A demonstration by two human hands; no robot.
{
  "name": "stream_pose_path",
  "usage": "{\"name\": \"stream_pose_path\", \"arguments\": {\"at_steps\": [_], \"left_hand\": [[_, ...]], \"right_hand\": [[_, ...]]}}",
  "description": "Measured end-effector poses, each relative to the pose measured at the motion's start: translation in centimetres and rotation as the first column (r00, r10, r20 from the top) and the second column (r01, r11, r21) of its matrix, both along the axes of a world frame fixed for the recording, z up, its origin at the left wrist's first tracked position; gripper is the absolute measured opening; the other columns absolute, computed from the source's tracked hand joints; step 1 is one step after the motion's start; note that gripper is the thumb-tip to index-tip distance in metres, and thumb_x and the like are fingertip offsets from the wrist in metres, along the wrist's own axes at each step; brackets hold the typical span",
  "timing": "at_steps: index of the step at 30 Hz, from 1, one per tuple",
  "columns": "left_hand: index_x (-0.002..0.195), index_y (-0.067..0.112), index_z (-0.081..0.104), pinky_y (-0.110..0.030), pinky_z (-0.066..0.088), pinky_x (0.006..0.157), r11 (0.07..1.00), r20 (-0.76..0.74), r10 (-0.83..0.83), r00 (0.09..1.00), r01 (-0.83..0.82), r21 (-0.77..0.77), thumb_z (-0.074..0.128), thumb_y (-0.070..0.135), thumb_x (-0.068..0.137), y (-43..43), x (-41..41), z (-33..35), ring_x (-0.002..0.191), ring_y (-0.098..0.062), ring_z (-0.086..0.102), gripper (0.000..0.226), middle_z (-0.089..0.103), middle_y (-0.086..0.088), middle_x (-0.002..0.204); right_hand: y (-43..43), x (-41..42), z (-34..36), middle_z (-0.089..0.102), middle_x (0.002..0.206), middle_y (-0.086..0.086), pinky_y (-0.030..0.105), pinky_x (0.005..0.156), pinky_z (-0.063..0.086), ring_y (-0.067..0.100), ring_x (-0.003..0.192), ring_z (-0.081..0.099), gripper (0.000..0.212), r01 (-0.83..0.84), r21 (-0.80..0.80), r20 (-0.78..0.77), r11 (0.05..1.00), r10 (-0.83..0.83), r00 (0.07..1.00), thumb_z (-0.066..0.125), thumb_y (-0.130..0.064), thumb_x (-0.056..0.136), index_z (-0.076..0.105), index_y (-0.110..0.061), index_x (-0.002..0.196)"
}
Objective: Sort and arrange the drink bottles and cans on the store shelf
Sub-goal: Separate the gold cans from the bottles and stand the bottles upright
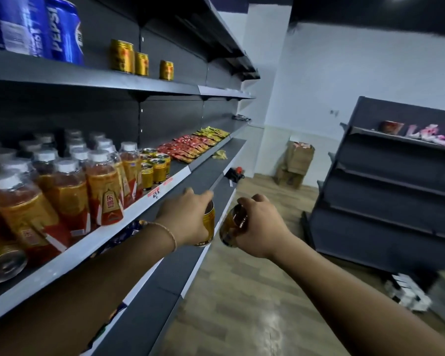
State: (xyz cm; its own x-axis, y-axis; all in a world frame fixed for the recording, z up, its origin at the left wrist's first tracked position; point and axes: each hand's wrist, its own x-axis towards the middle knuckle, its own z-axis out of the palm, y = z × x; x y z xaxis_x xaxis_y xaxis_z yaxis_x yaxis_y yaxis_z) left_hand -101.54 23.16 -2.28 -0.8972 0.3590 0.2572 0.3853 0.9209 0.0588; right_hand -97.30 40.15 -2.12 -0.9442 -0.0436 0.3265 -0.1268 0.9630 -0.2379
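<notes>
Two hands meet low in the centre of my head-camera feed, each with a drink in it. The left hand (188, 217) has its fingers curled down over the top of an upright gold can (209, 223), with a thin bracelet (169, 233) on the wrist. Just to its right, the right hand (261, 226) grips what looks like an amber bottle (232, 226) by its top end. It is tilted, with its base pointing toward the lower left. The can and the bottle are close together, but I cannot tell whether they touch. Both are in front of the grey lower shelf (206, 173), which runs diagonally through the centre of the frame.

At middle left, white-capped bottles (100, 186) with gold and red labels crowd the middle shelf (149, 199). A cluster of gold cans (154, 168) stands just to their right. Further along come red packets (188, 149), then yellow packets (212, 132). At the lower left edge a can on its side (4, 263) shows its round end.

At the upper left stand blue Pepsi cans (64, 29), and to their right are three small gold cans (141, 63), spaced apart. On the right a dark shelving unit (396, 191) holds a few blurred items on its top shelf. Cardboard boxes (298, 158) sit by the far wall.
</notes>
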Motion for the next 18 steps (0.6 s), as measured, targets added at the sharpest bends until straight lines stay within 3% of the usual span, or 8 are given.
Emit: {"name": "stream_pose_path", "arguments": {"at_steps": [10,13,16,18], "left_hand": [[0.129,0.031,0.036,-0.038,0.058,0.073,1.0,0.028,-0.01,1.0,0.011,-0.027,0.073,0.043,0.073,3.5,-9.0,-0.8,0.093,-0.03,0.059,0.068,0.048,-0.009,0.115],[0.128,0.031,0.037,-0.038,0.057,0.075,1.0,0.054,0.002,0.999,0.0,-0.027,0.073,0.043,0.072,5.0,-11.7,-1.5,0.093,-0.029,0.058,0.067,0.049,-0.009,0.113],[0.125,0.031,0.04,-0.034,0.054,0.071,1.0,0.079,0.023,0.997,-0.022,-0.007,0.073,0.042,0.071,6.4,-15.0,-1.8,0.093,-0.027,0.056,0.064,0.051,-0.008,0.112],[0.122,0.032,0.042,-0.03,0.049,0.064,0.999,0.102,0.042,0.994,-0.045,0.021,0.073,0.04,0.071,7.2,-17.5,-1.8,0.09,-0.024,0.054,0.061,0.054,-0.006,0.111]], "right_hand": [[4.0,-8.3,-1.1,0.047,0.103,0.003,0.03,0.078,0.051,0.028,0.097,0.056,0.052,0.027,-0.035,0.051,0.999,-0.025,0.998,0.067,-0.03,0.071,0.058,-0.015,0.12],[5.5,-11.6,-1.4,0.05,0.101,0.002,0.029,0.074,0.05,0.026,0.098,0.055,0.052,0.018,-0.05,0.1,0.999,-0.013,0.995,0.061,-0.028,0.064,0.06,-0.016,0.114],[7.3,-15.6,-1.8,0.061,0.092,0.005,0.033,0.073,0.053,0.026,0.096,0.054,0.043,-0.029,-0.079,0.116,0.996,0.038,0.993,0.05,-0.029,0.056,0.063,-0.015,0.094],[8.5,-18.6,-1.8,0.067,0.093,0.008,0.035,0.075,0.054,0.029,0.095,0.059,0.04,-0.065,-0.09,0.115,0.994,0.075,0.99,0.058,-0.022,0.062,0.066,-0.01,0.099]]}}
